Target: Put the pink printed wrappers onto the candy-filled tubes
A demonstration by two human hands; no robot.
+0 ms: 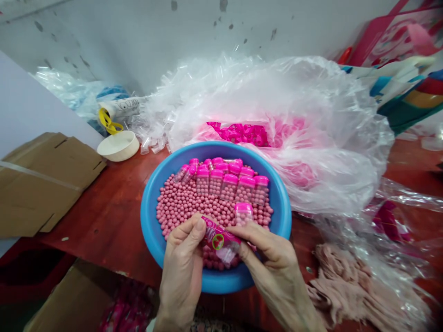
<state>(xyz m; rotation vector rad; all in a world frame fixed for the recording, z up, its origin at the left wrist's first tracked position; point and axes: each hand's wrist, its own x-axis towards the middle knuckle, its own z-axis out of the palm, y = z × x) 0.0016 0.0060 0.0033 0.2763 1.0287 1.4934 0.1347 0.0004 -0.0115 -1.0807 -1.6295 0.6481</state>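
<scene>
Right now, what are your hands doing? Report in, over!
Left hand and right hand pinching pink wrapper. Blue tub underneath, pink balls inside. Pink-capped box just beyond right hand's fingers.

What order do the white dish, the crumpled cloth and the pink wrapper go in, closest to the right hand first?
1. Pink wrapper: pinched in the right hand.
2. Crumpled cloth: to the right.
3. White dish: far left, past the blue bowl.

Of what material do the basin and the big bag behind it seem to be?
The basin looks like smooth blue plastic, slightly glossy along its rounded rim. The big bag is probably thin plastic film: translucent, crinkled, with pink contents showing through.
</scene>
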